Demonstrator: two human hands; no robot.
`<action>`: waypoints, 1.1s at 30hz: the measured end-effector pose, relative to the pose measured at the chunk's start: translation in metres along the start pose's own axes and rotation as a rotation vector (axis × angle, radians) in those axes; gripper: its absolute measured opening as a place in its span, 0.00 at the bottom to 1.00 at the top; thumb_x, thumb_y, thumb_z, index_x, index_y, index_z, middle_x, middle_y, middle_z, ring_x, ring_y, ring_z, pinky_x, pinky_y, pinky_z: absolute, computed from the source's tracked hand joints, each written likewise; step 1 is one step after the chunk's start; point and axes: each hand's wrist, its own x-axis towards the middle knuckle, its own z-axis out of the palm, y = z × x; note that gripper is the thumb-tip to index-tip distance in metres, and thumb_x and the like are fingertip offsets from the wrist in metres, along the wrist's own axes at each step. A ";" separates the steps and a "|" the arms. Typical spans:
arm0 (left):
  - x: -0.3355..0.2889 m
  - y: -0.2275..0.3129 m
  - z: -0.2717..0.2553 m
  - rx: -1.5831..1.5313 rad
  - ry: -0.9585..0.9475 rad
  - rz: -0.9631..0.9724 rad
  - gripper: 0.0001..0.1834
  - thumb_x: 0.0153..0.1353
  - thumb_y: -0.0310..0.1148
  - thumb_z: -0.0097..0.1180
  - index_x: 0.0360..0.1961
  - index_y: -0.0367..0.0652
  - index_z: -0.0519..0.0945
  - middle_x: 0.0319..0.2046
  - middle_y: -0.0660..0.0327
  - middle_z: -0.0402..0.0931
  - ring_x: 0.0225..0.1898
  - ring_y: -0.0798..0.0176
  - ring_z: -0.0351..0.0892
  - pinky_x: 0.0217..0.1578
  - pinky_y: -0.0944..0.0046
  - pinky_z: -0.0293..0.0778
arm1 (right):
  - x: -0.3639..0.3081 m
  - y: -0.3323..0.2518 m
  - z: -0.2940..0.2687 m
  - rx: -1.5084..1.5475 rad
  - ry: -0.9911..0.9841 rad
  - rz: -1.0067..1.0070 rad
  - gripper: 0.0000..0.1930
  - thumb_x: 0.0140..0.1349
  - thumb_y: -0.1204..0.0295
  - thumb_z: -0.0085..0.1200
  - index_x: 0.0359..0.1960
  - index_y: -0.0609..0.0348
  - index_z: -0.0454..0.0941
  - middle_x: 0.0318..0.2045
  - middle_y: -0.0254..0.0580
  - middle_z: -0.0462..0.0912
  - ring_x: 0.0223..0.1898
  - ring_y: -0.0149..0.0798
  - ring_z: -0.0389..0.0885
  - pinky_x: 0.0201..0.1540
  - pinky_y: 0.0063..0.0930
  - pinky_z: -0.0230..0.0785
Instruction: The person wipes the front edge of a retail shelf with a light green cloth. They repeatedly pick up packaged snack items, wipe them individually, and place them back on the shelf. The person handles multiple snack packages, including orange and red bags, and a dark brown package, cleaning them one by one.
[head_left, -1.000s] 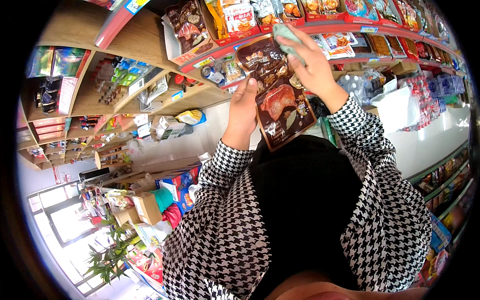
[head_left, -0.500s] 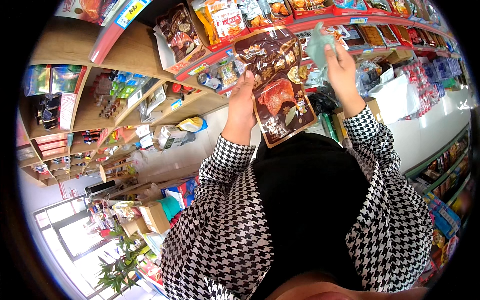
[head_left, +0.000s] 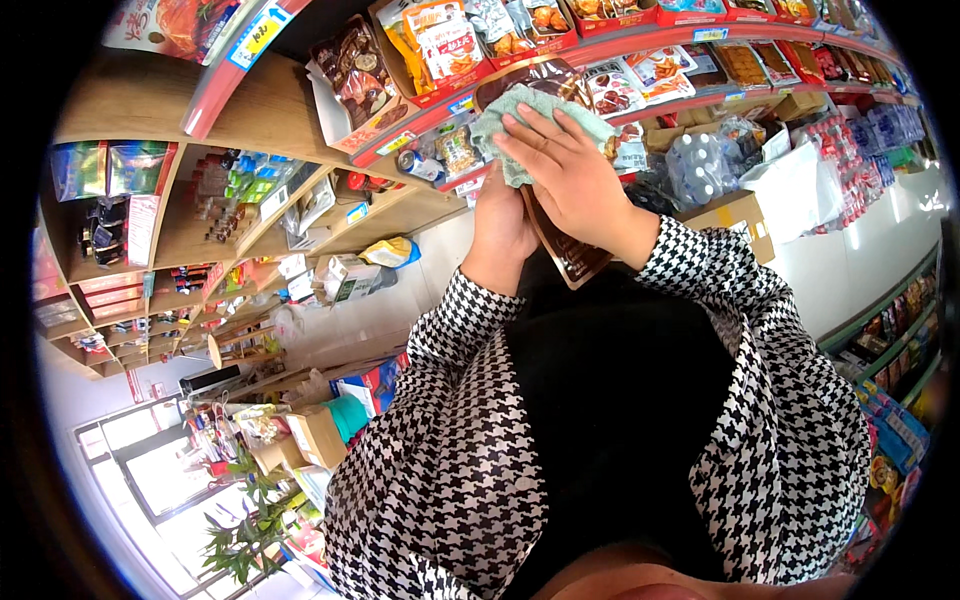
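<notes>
My left hand (head_left: 503, 225) grips the side of a dark brown snack pouch (head_left: 570, 258), held up in front of the black top I wear. A pale green cloth (head_left: 489, 127) lies spread over the pouch's upper part. With fingers stretched out, my right hand (head_left: 580, 180) presses this cloth against the pouch's face. Cloth and hand cover most of the pouch; only its top edge and lower corner show. The left fingers are partly hidden behind the pouch and cloth.
Just beyond my hands runs a red-edged shelf (head_left: 640, 38) packed with snack packets. A similar brown pouch (head_left: 358, 80) stands in a box there. A cardboard box (head_left: 735, 222) and wrapped bottles (head_left: 703, 168) sit below. Wooden shelves (head_left: 160, 90) with goods fill the left.
My right hand has moved left and brought the cloth from beside the pouch onto its front. The pouch has turned and is now mostly covered. My left hand keeps its grip.
</notes>
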 end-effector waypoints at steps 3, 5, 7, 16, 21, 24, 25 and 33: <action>0.001 -0.001 -0.008 -0.036 0.043 -0.023 0.24 0.75 0.45 0.30 0.64 0.45 0.63 0.60 0.56 0.68 0.61 0.55 0.69 0.60 0.53 0.69 | -0.003 0.000 0.002 0.070 -0.001 0.006 0.26 0.58 0.73 0.49 0.61 0.55 0.69 0.60 0.48 0.73 0.67 0.47 0.63 0.68 0.49 0.51; 0.001 -0.001 -0.008 -0.046 0.054 0.001 0.23 0.74 0.45 0.31 0.62 0.44 0.65 0.60 0.56 0.68 0.61 0.56 0.69 0.61 0.53 0.69 | -0.004 -0.001 0.002 0.123 0.005 0.006 0.25 0.58 0.74 0.48 0.60 0.55 0.70 0.59 0.48 0.74 0.66 0.47 0.65 0.68 0.48 0.52; -0.002 0.001 -0.003 -0.031 0.064 0.043 0.23 0.74 0.44 0.32 0.61 0.44 0.66 0.59 0.57 0.69 0.59 0.57 0.70 0.60 0.53 0.69 | -0.005 -0.002 0.001 0.185 0.014 0.004 0.24 0.58 0.76 0.47 0.59 0.54 0.71 0.58 0.48 0.75 0.65 0.48 0.66 0.67 0.49 0.54; 0.012 0.004 -0.014 -0.219 -0.300 -0.002 0.26 0.72 0.54 0.36 0.54 0.43 0.72 0.51 0.57 0.75 0.54 0.56 0.74 0.56 0.54 0.71 | -0.013 0.013 -0.007 0.489 -0.008 0.084 0.22 0.54 0.84 0.44 0.51 0.58 0.75 0.54 0.50 0.77 0.61 0.51 0.71 0.68 0.50 0.54; 0.015 0.016 -0.010 -0.165 -0.273 0.009 0.32 0.71 0.57 0.36 0.59 0.39 0.68 0.53 0.51 0.74 0.54 0.50 0.75 0.55 0.50 0.72 | -0.020 0.012 -0.015 0.610 -0.129 0.056 0.20 0.55 0.84 0.44 0.49 0.55 0.76 0.52 0.44 0.80 0.61 0.47 0.72 0.72 0.53 0.41; 0.017 0.028 -0.012 -0.060 -0.300 0.079 0.34 0.70 0.57 0.37 0.63 0.37 0.64 0.57 0.51 0.71 0.58 0.50 0.71 0.59 0.50 0.68 | -0.023 0.009 -0.022 0.590 -0.263 -0.022 0.20 0.56 0.83 0.48 0.50 0.50 0.75 0.52 0.38 0.80 0.58 0.44 0.75 0.72 0.54 0.39; 0.016 0.030 -0.012 -0.087 -0.268 0.113 0.34 0.70 0.57 0.37 0.63 0.37 0.64 0.58 0.51 0.71 0.59 0.50 0.71 0.60 0.49 0.68 | -0.023 0.009 -0.023 0.611 -0.279 -0.041 0.21 0.55 0.83 0.48 0.50 0.50 0.75 0.52 0.38 0.80 0.58 0.44 0.75 0.72 0.54 0.39; 0.006 0.067 -0.023 -0.396 -0.431 0.105 0.31 0.72 0.52 0.38 0.65 0.40 0.63 0.63 0.51 0.66 0.64 0.47 0.65 0.64 0.43 0.60 | -0.016 0.007 -0.041 0.722 -0.398 -0.048 0.17 0.54 0.83 0.48 0.45 0.55 0.77 0.46 0.42 0.81 0.52 0.48 0.77 0.70 0.54 0.49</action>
